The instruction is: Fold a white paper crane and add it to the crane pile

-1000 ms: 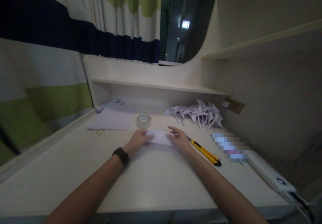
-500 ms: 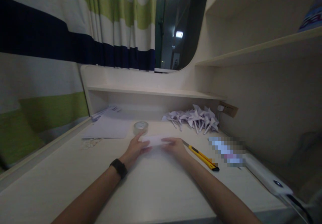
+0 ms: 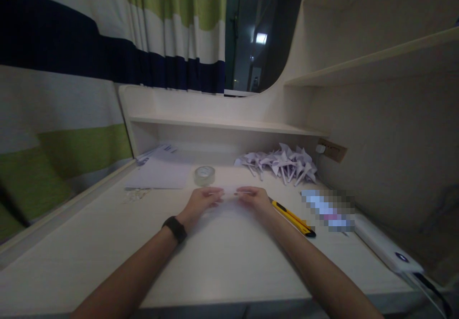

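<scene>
Between my hands is a small piece of white paper, blurred against the pale desk. My left hand, with a dark watch on its wrist, pinches the paper's left side. On the other side my right hand grips it with bent fingers. The paper's exact fold cannot be made out. A roll of clear tape lies just beyond my left hand. Close by my right forearm rests a yellow utility knife.
Several white paper pinwheels are heaped at the back right. A stack of white sheets lies at the back left, with small pale bits before it. A pixelated object and a white power strip line the right side.
My hands have come closer together on the paper, and less of it shows between them. The view has shifted slightly, moving the desk items a little right and up.
</scene>
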A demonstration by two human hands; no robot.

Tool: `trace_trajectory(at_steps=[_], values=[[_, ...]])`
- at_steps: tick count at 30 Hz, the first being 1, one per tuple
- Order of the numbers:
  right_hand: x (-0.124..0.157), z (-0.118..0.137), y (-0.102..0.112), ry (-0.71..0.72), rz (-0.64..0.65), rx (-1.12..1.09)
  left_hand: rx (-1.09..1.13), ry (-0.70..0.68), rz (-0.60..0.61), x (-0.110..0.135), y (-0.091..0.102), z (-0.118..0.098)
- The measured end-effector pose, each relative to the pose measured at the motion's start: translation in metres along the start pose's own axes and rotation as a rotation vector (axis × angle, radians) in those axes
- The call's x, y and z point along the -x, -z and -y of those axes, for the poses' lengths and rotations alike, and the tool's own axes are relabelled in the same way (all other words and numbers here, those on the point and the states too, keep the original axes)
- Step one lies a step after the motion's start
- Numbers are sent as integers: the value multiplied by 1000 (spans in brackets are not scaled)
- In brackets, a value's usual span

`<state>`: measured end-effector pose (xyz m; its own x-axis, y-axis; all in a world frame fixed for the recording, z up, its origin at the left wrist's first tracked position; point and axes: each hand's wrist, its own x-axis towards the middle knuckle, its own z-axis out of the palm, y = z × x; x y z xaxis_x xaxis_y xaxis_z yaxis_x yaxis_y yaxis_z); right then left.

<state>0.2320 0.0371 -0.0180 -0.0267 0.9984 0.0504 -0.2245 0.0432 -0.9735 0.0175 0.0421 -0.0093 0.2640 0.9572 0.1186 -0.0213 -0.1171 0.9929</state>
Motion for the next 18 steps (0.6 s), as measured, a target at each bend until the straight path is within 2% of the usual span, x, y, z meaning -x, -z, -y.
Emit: trace_trajectory(at_steps=[6, 12, 18], values=[[-1, 7, 7, 13, 47, 44, -52, -37, 3, 2, 2, -9], [-1, 3, 7, -3, 113, 43, -56, -49, 48, 4, 1, -13], [-2, 4, 7, -10, 98, 46, -88, -47, 61, 3, 1, -11]])
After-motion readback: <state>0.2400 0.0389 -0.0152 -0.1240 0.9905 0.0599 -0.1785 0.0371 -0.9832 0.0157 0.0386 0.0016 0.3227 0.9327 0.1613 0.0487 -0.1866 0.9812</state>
